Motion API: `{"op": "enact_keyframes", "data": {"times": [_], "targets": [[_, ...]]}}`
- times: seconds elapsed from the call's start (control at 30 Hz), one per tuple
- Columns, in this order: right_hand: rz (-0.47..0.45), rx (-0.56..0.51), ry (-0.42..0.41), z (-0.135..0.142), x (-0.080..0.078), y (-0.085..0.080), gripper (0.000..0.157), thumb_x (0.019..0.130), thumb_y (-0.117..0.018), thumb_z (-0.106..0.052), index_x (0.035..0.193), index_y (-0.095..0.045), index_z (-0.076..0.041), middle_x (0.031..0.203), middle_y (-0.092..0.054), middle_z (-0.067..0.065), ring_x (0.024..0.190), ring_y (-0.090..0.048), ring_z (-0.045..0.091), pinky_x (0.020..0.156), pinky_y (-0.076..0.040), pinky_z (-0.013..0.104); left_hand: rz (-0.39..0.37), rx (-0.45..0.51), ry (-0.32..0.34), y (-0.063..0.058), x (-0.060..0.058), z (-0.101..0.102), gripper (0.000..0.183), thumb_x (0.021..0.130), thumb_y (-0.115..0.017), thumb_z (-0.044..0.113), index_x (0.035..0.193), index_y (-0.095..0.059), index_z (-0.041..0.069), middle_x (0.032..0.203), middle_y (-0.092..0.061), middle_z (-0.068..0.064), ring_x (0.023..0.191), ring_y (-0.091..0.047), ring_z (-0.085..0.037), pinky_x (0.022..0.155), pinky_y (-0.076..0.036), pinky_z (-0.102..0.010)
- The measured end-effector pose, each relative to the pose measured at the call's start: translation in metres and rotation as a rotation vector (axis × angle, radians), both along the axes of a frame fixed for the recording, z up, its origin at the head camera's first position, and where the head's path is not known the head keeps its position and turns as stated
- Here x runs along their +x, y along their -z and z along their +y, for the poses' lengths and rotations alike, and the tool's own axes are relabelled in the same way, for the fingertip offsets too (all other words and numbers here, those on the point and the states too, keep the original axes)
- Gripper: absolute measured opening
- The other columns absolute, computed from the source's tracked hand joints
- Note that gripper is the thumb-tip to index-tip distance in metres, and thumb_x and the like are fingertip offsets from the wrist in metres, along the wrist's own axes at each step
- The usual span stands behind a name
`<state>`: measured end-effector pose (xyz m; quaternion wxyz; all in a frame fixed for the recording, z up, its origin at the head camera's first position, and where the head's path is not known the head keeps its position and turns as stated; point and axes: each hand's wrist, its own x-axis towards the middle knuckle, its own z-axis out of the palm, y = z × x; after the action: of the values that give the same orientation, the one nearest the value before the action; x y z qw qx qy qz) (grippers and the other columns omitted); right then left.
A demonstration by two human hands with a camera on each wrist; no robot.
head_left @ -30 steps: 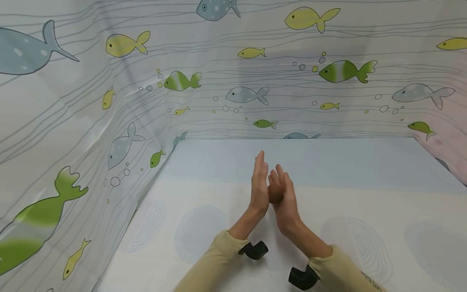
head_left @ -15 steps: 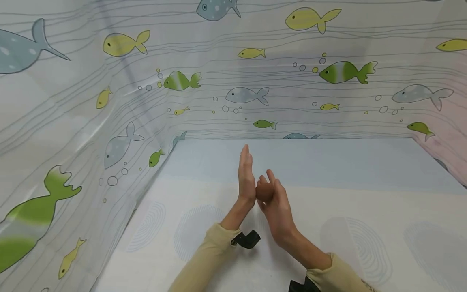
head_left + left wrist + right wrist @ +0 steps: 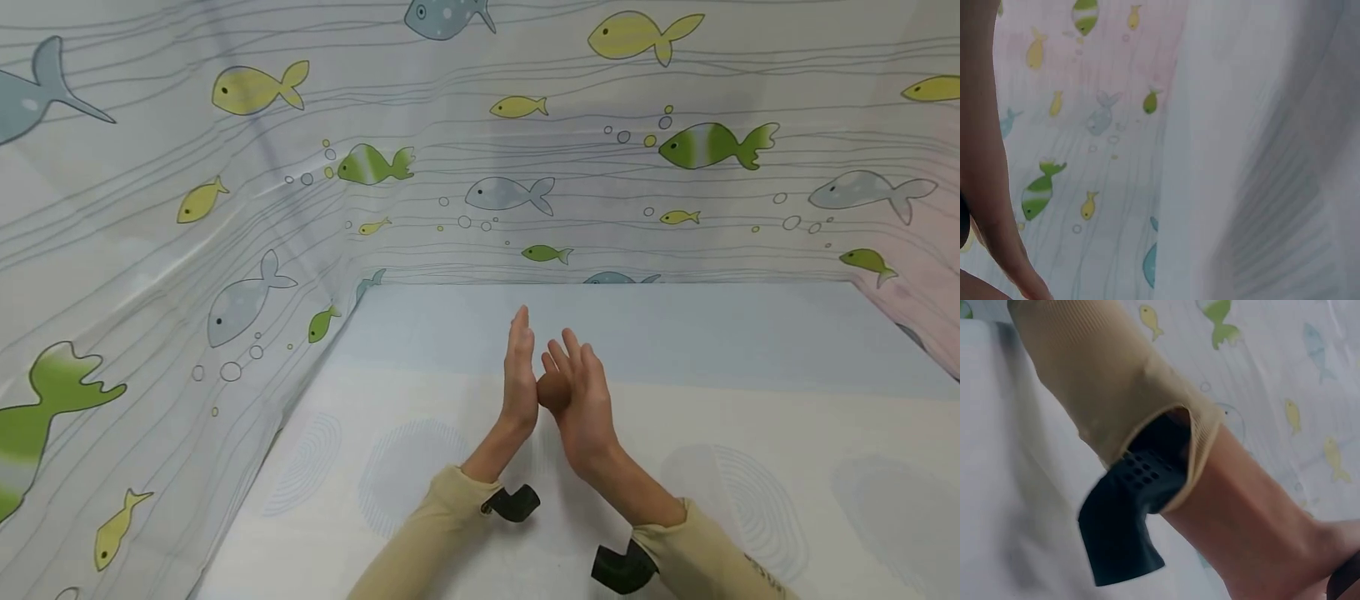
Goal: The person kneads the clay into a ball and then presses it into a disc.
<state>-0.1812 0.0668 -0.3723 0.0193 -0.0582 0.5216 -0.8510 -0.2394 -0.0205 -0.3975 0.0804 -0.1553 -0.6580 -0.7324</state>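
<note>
In the head view a smooth brown ball (image 3: 554, 391) sits between my two upright palms, above the table. My left hand (image 3: 521, 375) holds its fingers straight, pointing up and away, and its palm touches the ball's left side. Opposite it, my right hand (image 3: 588, 404) rests against the ball's right side with fingers mostly straight and slightly spread. At the right wrist view's lower right corner, a small part of the dark brown ball (image 3: 1346, 578) shows beside a bare wrist. Only the edge of a hand or forearm (image 3: 985, 150) appears at the left of the left wrist view.
The white table (image 3: 480, 492) has pale circle patterns and a light blue band at the back. A fish-print curtain (image 3: 450, 125) stands behind and at the left. Black bent camera mounts (image 3: 517, 502) poke from the beige sleeves (image 3: 427, 533).
Both hands have slid back and forth against each other with the ball between the palms. They shifted left, then partly back right. More of the ball shows now than one second ago.
</note>
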Motion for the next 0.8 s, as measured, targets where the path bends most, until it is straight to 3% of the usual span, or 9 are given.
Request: {"op": "enact_keyframes", "data": {"times": [0.23, 0.43, 0.8], "targets": [[-0.047, -0.041, 0.046, 0.007, -0.01, 0.002, 0.069, 0.102, -0.022, -0.055, 0.161, -0.004, -0.024, 0.166, -0.009, 0.002, 0.152, -0.012, 0.021, 0.122, -0.005, 0.048, 0.04, -0.053, 0.054, 0.004, 0.014, 0.015, 0.066, 0.103, -0.025, 0.044, 0.159, -0.018, 0.011, 0.165, -0.012, 0.0, 0.153, 0.002, -0.021, 0.121, -0.004, -0.051], [-0.081, -0.029, 0.088, 0.013, -0.018, 0.006, 0.067, 0.103, -0.024, -0.055, 0.161, -0.006, -0.026, 0.166, -0.011, 0.001, 0.152, -0.011, 0.017, 0.122, -0.007, 0.043, 0.045, -0.067, 0.088, 0.007, 0.025, 0.023, 0.062, 0.103, -0.027, 0.042, 0.159, -0.018, 0.016, 0.165, -0.008, 0.005, 0.153, 0.001, -0.017, 0.122, -0.006, -0.047], [-0.121, -0.038, 0.148, 0.024, -0.029, 0.013, 0.067, 0.102, -0.025, -0.055, 0.161, -0.006, -0.028, 0.167, -0.01, 0.0, 0.152, -0.011, 0.015, 0.122, -0.01, 0.037, 0.078, -0.085, 0.098, 0.006, 0.032, 0.027, 0.063, 0.102, -0.029, 0.041, 0.159, -0.019, 0.015, 0.165, -0.012, 0.005, 0.153, -0.002, -0.017, 0.122, -0.007, -0.049]]}}
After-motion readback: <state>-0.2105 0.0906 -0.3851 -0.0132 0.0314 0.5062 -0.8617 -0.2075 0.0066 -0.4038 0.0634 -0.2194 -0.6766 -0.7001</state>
